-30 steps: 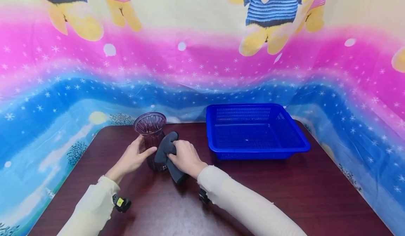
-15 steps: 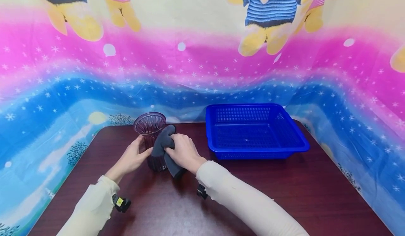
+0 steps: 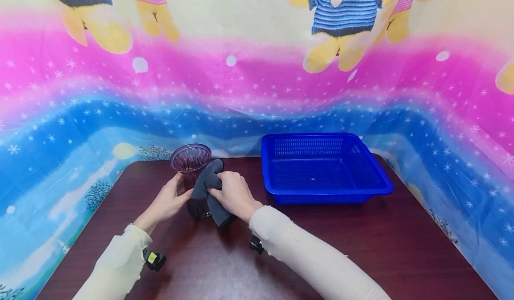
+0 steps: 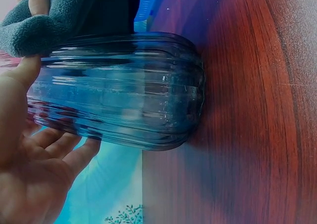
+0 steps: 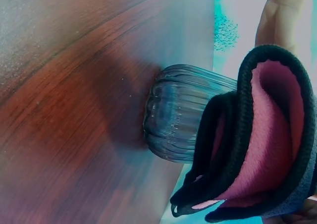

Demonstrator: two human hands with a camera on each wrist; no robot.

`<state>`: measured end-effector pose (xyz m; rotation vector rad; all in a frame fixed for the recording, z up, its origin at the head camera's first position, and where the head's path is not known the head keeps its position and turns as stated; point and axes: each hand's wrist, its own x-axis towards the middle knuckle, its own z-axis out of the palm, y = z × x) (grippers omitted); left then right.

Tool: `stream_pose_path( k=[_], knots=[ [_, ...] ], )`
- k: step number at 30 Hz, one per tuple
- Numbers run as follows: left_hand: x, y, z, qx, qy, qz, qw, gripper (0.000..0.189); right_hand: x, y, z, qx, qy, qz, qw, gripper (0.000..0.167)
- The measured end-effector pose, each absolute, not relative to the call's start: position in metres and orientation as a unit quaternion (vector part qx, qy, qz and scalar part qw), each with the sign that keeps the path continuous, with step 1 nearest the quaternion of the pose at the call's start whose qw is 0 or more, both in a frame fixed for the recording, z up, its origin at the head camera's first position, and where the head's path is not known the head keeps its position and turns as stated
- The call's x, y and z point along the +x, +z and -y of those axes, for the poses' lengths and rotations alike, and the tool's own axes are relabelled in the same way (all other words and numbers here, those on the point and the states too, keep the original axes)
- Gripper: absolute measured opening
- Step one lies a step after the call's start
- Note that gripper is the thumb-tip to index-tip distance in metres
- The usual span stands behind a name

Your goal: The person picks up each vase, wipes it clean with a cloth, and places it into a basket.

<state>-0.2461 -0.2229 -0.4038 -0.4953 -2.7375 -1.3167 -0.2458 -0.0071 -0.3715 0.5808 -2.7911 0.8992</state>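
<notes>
A purple-tinted ribbed glass vase [image 3: 196, 208] with a flared rim stands upright on the table, left of the middle. My left hand [image 3: 165, 203] grips it from the left, thumb in front and fingers behind, as the left wrist view also shows around the glass [image 4: 119, 95]. Bunched in my right hand [image 3: 236, 196] is a dark grey cleaning cloth [image 3: 204, 183], pressed against the vase's right side. The right wrist view shows the cloth's pink inner face [image 5: 267, 144] and black edging, folded over. The cloth hides part of the vase's body.
A blue perforated plastic basket [image 3: 327, 197] sits on the dark red-brown table [image 3: 225, 264], to the right of the vase near the back edge. Behind the table hangs a printed cloth backdrop [image 3: 249, 85].
My right hand and the cloth have shifted slightly up and to the left along the vase, mostly in the first half second. The left hand and vase stay in place.
</notes>
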Motion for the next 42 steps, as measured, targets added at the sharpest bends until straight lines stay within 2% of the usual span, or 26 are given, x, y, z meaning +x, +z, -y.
stream_pose_path(
  k=[15, 42],
  knots=[
    [-0.245, -0.401, 0.222, -0.153, -0.434, 0.888, 0.012, 0.074, -0.242, -0.395, 0.007, 0.183, 0.285, 0.939, 0.06, 0.026],
    [-0.246, -0.402, 0.222, -0.156, -0.457, 0.876, 0.01, 0.073, -0.243, -0.439, 0.0, 0.177, 0.228, 0.957, 0.016, 0.024]
  ],
)
